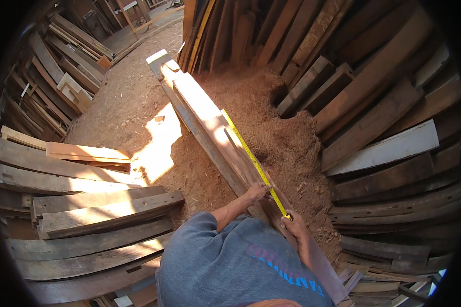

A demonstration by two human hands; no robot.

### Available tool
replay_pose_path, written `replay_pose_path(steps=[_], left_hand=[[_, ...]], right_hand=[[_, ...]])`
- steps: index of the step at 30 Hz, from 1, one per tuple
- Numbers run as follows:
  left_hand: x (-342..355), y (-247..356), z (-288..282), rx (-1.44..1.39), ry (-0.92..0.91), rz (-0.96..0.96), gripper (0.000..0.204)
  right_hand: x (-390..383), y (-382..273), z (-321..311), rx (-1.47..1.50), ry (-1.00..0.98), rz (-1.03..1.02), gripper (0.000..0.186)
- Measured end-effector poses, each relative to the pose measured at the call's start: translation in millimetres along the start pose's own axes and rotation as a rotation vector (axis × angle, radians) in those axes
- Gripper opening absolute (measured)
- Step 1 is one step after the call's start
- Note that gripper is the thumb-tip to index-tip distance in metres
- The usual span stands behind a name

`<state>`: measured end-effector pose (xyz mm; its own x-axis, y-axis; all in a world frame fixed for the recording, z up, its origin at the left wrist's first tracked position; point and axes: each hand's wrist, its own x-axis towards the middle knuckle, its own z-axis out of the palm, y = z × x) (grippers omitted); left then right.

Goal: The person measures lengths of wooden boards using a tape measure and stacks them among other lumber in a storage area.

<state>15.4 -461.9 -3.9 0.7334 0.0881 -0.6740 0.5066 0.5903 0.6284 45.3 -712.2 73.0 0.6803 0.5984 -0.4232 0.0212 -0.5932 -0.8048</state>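
Note:
A yellow tape measure (248, 153) is stretched along the right edge of a long reddish-brown plank (241, 162). The plank lies over a longer timber (187, 118) that runs away from me toward the upper left. My left hand (257, 192) rests over the plank, its fingers closed at the edge of the tape's blade. Nearer my body, my right hand (295, 225) is closed around the near end of the tape; a small dark part shows there, mostly covered by the fingers. The tape's far end stops partway along the plank, in the sunlight.
Brown sawdust (287, 153) covers the ground around the planks. Stacked timbers (107, 212) lie close on my left. Many boards (384, 148) lean or lie along the right, a white one (394, 148) among them. Upright boards (241, 38) stand beyond the far end.

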Motion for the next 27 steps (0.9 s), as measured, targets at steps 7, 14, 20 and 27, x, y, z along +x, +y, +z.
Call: replay_pose_path(steps=[7,14,20,27], left_hand=[[29,127,-105,0.027,0.372,0.290,0.019],[42,176,-159,-0.017,0.594,0.310,0.020],[52,109,-129,-0.157,0.369,0.258,0.019],[40,82,-76,-0.126,0.272,0.232,0.016]], right_hand=[[-42,84,-8,0.022,0.087,0.093,0.046],[-62,27,-21,-0.106,0.071,0.087,0.045],[25,-24,11,-0.207,0.102,0.028,0.040],[69,-49,24,-0.211,0.133,-0.041,0.039]])
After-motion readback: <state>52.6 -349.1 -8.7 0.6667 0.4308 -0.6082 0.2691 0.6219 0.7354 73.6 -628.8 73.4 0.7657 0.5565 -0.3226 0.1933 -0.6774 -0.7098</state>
